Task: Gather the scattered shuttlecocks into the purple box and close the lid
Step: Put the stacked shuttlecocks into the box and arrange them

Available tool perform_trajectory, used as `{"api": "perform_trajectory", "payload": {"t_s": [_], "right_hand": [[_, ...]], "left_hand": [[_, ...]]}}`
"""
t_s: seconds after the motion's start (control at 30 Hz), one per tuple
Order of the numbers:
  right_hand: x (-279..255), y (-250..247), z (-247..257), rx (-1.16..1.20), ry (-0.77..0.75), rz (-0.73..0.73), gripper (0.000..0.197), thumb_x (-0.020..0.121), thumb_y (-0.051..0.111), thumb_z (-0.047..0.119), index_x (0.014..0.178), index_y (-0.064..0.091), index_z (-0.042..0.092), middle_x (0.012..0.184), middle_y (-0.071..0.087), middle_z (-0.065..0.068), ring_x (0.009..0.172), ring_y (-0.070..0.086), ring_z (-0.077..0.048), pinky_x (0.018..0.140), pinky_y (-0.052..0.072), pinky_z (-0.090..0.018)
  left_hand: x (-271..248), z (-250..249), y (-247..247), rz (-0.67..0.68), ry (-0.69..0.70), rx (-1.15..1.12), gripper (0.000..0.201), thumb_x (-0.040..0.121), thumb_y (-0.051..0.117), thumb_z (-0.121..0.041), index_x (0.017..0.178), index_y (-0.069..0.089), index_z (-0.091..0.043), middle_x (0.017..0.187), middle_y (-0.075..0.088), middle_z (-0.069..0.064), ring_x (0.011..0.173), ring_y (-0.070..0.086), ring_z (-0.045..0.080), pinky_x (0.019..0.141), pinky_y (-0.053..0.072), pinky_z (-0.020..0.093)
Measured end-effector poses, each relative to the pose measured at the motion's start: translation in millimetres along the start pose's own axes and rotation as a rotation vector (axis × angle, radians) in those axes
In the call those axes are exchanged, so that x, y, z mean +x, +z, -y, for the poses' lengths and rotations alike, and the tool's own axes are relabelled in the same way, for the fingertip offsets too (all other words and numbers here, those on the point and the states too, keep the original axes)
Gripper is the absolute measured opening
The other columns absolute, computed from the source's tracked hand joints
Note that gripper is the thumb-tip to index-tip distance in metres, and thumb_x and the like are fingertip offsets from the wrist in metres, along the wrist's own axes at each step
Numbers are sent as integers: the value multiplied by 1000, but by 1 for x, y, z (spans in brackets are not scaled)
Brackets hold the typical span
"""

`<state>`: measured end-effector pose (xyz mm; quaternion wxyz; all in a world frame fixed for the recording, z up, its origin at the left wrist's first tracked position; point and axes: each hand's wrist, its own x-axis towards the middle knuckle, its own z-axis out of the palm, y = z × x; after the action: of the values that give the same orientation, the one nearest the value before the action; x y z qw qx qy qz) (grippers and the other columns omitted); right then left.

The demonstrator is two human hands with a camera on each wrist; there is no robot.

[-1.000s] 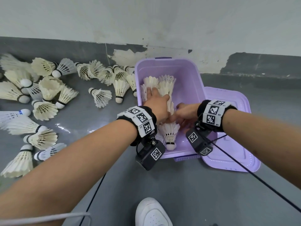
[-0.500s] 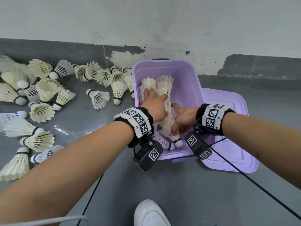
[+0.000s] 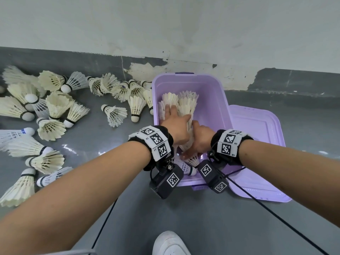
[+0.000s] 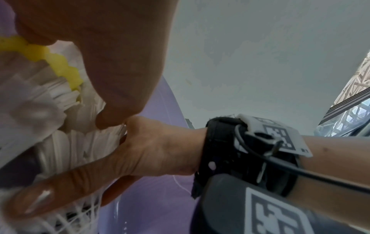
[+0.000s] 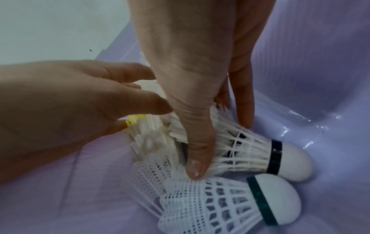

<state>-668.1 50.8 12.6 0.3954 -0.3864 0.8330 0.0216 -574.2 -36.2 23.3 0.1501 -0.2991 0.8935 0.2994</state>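
Both your hands are down inside the purple box (image 3: 211,100), setting a nested stack of feather shuttlecocks (image 3: 185,107) along its floor.

Left hand (image 3: 174,124): fingers lie extended over the upper skirts of the stack, pressing rather than clasping.

Right hand (image 3: 198,140): sits at the lower, cork end. From the right wrist view the thumb (image 5: 198,150) points down onto the skirts and a finger stands on the far side. The grip reads as loose, fingers nearly straight, steadying, not closed round anything.

To do this step well: keep the stack lying flat and hard against the left wall, corks toward you, so later batches fit beside it. Ease pressure off gradually; feathers likely spring and roll. Avoid crushing the skirts.

Contents of box: the feather stack, plus two loose shuttles at the near end, a white mesh-skirted shuttlecock (image 5: 220,201) with a green band and a feathered one (image 5: 260,152) with a dark band, touching each other. The right half of the box floor looks bare.

Lid (image 3: 257,144): off, lying flat on the floor just right of the box, partly under it.

Many shuttlecocks (image 3: 55,115) remain scattered on the grey floor (image 3: 202,218) to the left, some leaning on the box's left wall. Task is early.
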Motion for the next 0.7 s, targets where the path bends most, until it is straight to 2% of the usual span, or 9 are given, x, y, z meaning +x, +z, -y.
{"api": "perform_trajectory", "payload": {"t_s": [0.07,0.17,0.3,0.37,0.43,0.5,0.6,0.7], "right_hand": [[1,0,3,-3,27,34,140,29,90,60,141,14,21,117,54,-3,100,58,-25,84,54,-40],[1,-6,9,-90,68,57,148,32,86,65,146,4,20,136,39,-10,120,48,-32,99,46,-46],[-6,-21,24,-201,73,-79,152,41,78,75,150,-6,11,146,20,-18,136,25,-36,111,32,-46],[-11,-31,39,-125,75,-168,149,45,76,75,151,-7,13,149,15,-17,139,18,-37,113,27,-46],[-12,-39,59,43,37,-291,132,55,79,63,151,2,14,147,17,-16,139,17,-36,113,26,-44],[-10,-42,82,162,-45,-424,99,73,73,41,149,16,14,146,21,-16,138,19,-35,113,25,-42],[-6,-36,116,244,-149,-567,64,82,59,28,140,36,14,141,30,-14,134,27,-33,112,26,-38],[-4,-27,151,246,-259,-614,50,82,61,27,128,48,12,133,39,-13,126,35,-31,104,29,-31]], "left_hand": [[-2,1,-3,-30,13,-36,71,87,53,-19,150,22,-27,158,-6,18,146,-14,36,118,13,52],[-7,5,-13,-125,69,-79,66,88,53,-17,149,27,-22,159,4,15,147,-5,33,118,13,49],[-12,15,-32,-258,147,-188,51,88,55,-18,137,45,-15,146,30,17,137,28,32,112,27,36],[-15,22,-41,-356,159,-236,41,88,55,-17,129,53,-13,135,42,14,125,42,27,103,31,25],[-19,31,-51,-443,173,-257,33,88,55,-14,120,58,-11,125,49,12,114,49,24,87,29,14],[-25,40,-60,-519,164,-268,28,88,53,-11,114,61,-10,119,53,10,107,52,22,78,26,12],[-37,61,-77,-611,112,-337,23,88,53,-10,108,63,-8,112,58,11,103,55,23,79,30,16],[-56,101,-95,-674,22,-386,19,87,55,-12,104,63,-8,106,63,9,97,57,22,85,42,25]]}}
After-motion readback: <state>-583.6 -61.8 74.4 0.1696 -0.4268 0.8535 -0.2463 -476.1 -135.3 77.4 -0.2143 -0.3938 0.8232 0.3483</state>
